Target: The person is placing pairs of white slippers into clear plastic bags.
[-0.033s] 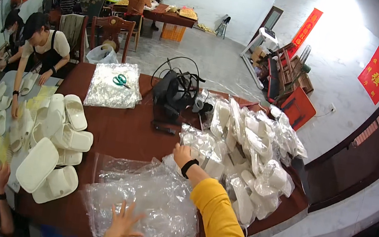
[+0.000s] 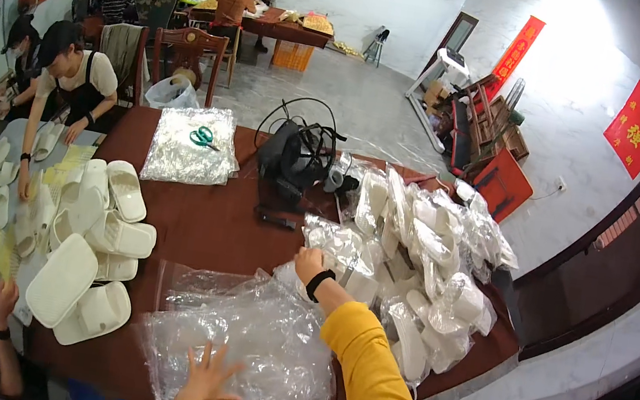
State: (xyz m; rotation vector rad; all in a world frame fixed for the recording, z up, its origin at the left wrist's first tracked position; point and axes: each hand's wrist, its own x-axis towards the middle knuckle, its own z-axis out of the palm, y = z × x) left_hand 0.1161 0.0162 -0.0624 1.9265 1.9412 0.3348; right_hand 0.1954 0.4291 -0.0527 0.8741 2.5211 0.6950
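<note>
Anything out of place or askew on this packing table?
Mostly orderly clutter. Green scissors lie on a stack of clear bags, and bagged slippers slump unevenly toward the table's right edge.

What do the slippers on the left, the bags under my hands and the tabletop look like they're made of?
Slippers: probably moulded foam or soft plastic, matte cream-white, with ribbed soles in one piece.
Bags: thin clear plastic film, glossy and crinkled, with the table showing through.
Tabletop: likely wood, dark reddish-brown with a smooth, slightly shiny finish.

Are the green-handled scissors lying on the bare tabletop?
No, the green-handled scissors lie on top of a flat stack of clear plastic bags at the dark red wooden table's far side.
</note>
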